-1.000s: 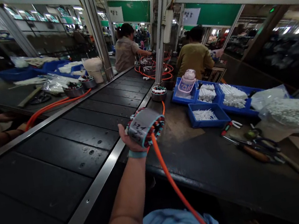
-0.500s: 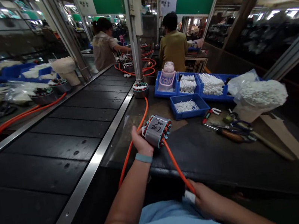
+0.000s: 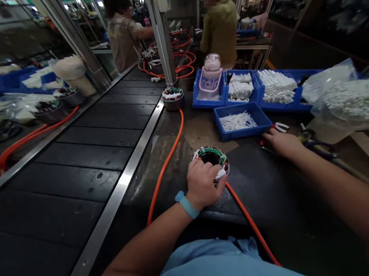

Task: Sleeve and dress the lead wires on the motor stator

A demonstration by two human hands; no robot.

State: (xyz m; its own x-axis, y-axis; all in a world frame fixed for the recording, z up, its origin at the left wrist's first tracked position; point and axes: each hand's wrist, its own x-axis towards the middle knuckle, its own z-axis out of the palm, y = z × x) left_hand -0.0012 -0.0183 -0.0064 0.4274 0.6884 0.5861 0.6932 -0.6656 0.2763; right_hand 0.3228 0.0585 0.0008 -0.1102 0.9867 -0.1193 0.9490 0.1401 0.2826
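My left hand [image 3: 203,182] grips a round wound motor stator [image 3: 211,157] that sits flat on the dark bench, opening upward. An orange hose [image 3: 164,168] runs past the stator on both sides. My right hand [image 3: 282,143] is stretched out to the right, fingers resting on red-handled pliers [image 3: 276,129] beside a small blue tray of white sleeves [image 3: 240,121]. Whether its fingers close on the pliers I cannot tell.
A black slatted conveyor [image 3: 79,159] runs along my left. A second stator [image 3: 173,98] stands by a metal post. Blue bins [image 3: 278,88] hold white tubes, with a plastic bag of them [image 3: 357,103] and scissors [image 3: 319,147] at right. Two people work at the far end.
My left hand brought the stator down from a raised, tilted hold and laid it flat on the bench. My right hand let go of the orange hose and reached out to the pliers.
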